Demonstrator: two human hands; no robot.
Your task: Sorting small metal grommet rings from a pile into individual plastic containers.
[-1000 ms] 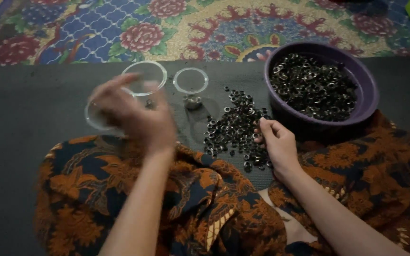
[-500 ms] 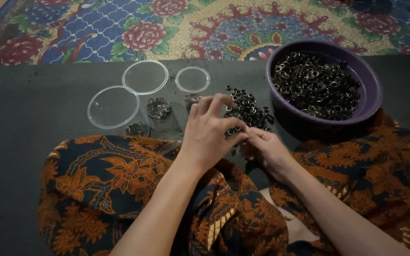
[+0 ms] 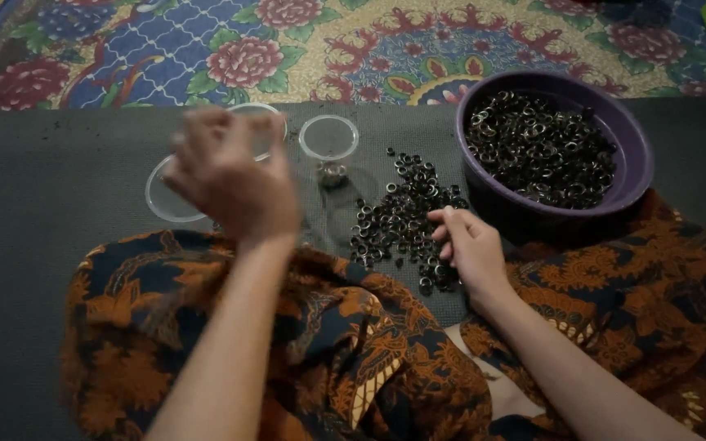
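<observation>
- Right hand (image 3: 469,249): resting on the dark mat (image 3: 42,188), fingers curled down onto the near-right edge of the loose pile of small dark rings (image 3: 402,220). Fingertips look pinched on a ring or two, but too small to tell for sure.
- Left hand (image 3: 230,175): raised above the mat, blurred w/ motion, fingers half bent and bunched. Can't tell if it holds anything.
- Under/behind left hand: two round clear lids or shallow dishes, one large (image 3: 169,200) toward the mat's left-centre, another (image 3: 259,122) near the mat's far edge, both mostly hidden by the hand. Contents not visible.
- Third clear dish (image 3: 328,137), smaller, near the far edge, centre; looks empty. Just in front of it a tiny heap of metallic bits (image 3: 332,173).
- Purple bowl (image 3: 635,163) at mat's right, far side: filled w/ a big mass of the same dark rings, prob. the bulk stock.
- Progress, judged: sorting looks early. Bowl is full, loose pile sizeable, only the tiny heap set apart; clear dishes show next to nothing. Most of the rings are left to go through.
- Around: patterned orange-black cloth (image 3: 206,327) over the person's lap at the mat's near edge; flowered rug (image 3: 247,49) beyond the far edge.
</observation>
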